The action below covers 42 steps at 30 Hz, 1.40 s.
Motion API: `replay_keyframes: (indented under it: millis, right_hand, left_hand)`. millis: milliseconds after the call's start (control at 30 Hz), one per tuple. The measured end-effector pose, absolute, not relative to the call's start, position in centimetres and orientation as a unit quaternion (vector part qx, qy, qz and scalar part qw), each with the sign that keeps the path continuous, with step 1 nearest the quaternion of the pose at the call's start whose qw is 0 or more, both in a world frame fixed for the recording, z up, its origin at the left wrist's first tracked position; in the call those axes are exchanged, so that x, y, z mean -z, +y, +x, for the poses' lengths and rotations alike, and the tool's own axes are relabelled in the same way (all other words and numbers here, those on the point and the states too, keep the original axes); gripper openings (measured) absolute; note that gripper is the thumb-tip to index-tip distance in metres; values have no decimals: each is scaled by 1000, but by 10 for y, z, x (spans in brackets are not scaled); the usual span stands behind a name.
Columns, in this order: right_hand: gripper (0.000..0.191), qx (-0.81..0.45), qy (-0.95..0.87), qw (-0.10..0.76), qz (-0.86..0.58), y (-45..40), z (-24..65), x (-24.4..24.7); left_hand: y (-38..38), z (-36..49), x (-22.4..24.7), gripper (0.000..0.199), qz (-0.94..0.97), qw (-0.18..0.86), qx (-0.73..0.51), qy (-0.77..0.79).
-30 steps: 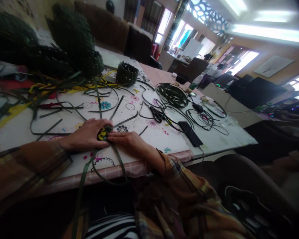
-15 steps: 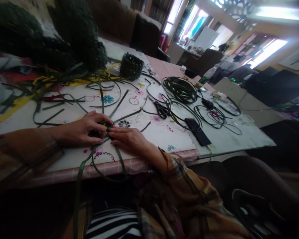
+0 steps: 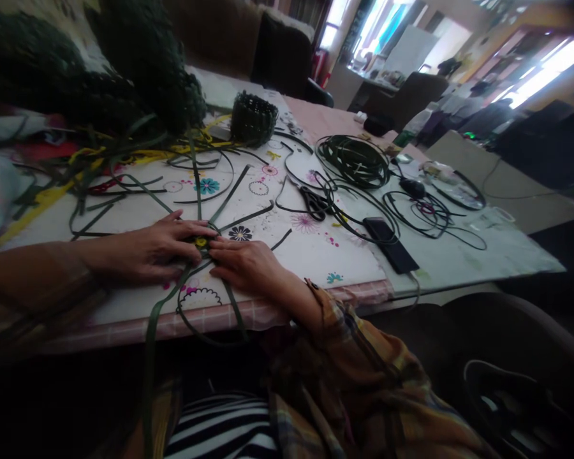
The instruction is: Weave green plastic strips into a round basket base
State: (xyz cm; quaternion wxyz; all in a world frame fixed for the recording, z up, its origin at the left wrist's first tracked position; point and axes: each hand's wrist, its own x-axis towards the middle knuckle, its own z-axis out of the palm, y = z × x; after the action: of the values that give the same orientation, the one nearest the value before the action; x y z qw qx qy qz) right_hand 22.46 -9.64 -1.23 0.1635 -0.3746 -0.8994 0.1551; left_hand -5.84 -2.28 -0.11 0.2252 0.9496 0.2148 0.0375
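Observation:
Flat green strips (image 3: 233, 193) spread like spokes over the flowered tablecloth from a small woven centre with a yellow spot (image 3: 201, 241). My left hand (image 3: 148, 252) lies on the left side of this centre, its bent fingers gripping the strips there. From the right, my right hand (image 3: 249, 262) pinches the strips at the centre, fingers close together. The two hands' fingertips nearly meet and hide part of the weave. One long strip (image 3: 152, 331) hangs over the table's front edge, and another loops below the edge.
Black-handled scissors (image 3: 316, 203), a coil of green strip (image 3: 351, 159) and a dark phone-like slab (image 3: 391, 245) with a cable lie to the right. A small woven green basket (image 3: 254, 120) stands behind. Dark green bundles (image 3: 143, 64) and yellow strips (image 3: 52, 194) are at left.
My left hand has flattened and lowered, its fingers less arched, so the yellow spot shows more. My right hand stays at the centre. The view has shifted slightly.

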Motion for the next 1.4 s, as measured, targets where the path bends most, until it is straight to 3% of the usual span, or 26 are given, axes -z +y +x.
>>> replay_keyframes:
  millis: [233, 400, 600, 700, 867, 1133, 1400]
  right_hand:
    - [26, -149, -900, 159, -377, -95, 223, 13]
    - [24, -147, -898, 157, -383, -96, 223, 10]
    - [31, -129, -888, 141, -419, -97, 213, 3]
    - [37, -104, -876, 123, -455, -97, 204, 3]
    - [28, -72, -872, 108, -472, -97, 197, 6]
    - [31, -73, -865, 103, -486, -95, 196, 7]
    - [33, -78, -871, 103, -474, -100, 198, 2]
  left_hand:
    - [-41, -50, 17, 25, 954, 152, -131, 224]
    - [-45, -47, 29, 38, 937, 130, -154, 285]
    - [-49, -42, 30, 32, 930, 119, -161, 308]
    - [-50, -43, 29, 32, 928, 125, -183, 300]
    - [-50, -52, 26, 30, 928, 168, -194, 270]
    - [-53, -59, 18, 38, 904, 243, -206, 284]
    - [-48, -55, 24, 19, 907, 220, -271, 236]
